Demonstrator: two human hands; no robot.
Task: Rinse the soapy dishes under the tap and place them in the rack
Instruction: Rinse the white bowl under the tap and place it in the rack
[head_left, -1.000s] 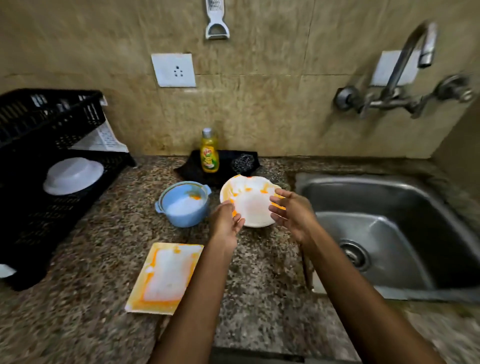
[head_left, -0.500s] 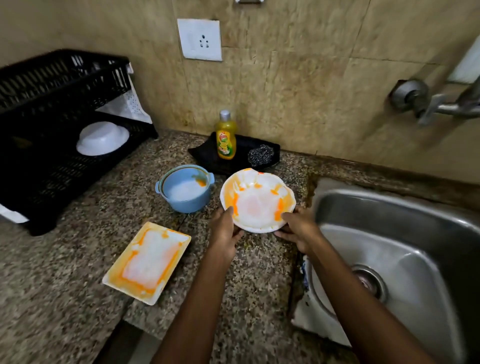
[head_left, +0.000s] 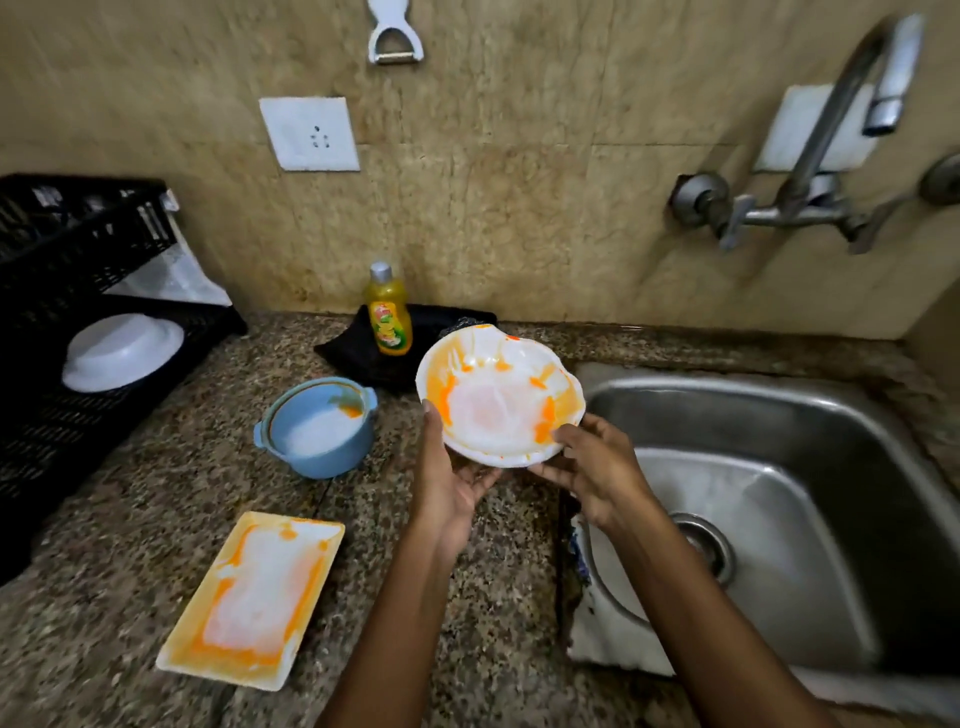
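I see a beige stone-tiled wall (head_left: 519, 208) behind a speckled granite countertop (head_left: 130, 519). A white power socket (head_left: 310, 134) sits on the wall, a white peeler (head_left: 394, 36) hanging above it. A second white plate (head_left: 810, 130) is mounted further right. Lighting looks dim and warm.

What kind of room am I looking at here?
Most likely a home kitchen's washing-up corner: a stainless steel sink set in a speckled granite counter, a wall-mounted metal tap above it, and a black plastic dish rack beside a yellow dish-soap bottle.

White bowl (head_left: 498, 402) smeared orange — blue pot (head_left: 317, 428), speckled, seemingly brown counter (head_left: 130, 519).
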